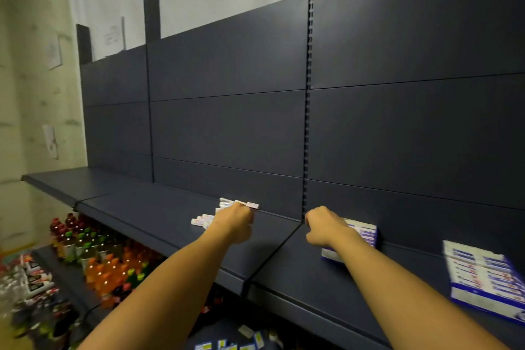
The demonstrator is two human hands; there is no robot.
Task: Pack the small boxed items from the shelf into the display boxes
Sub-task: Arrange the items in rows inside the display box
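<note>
Now left hand (pixel 235 219) grasps small boxes (pixel 227 204) by the back panel; right hand (pixel 324 226) hovers clenched over a display box (pixel 366 231).

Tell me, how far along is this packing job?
Roughly midway, it seems. The blue-and-white display box at the far right already looks full. The left hand is on the loose small white boxes; the right hand rests at a second blue display box. Several loose boxes remain on the dark shelf.

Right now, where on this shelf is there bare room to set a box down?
Bare shelf runs left of the small boxed items, and between the two display boxes. Crowded where the left hand reaches the items.
</note>
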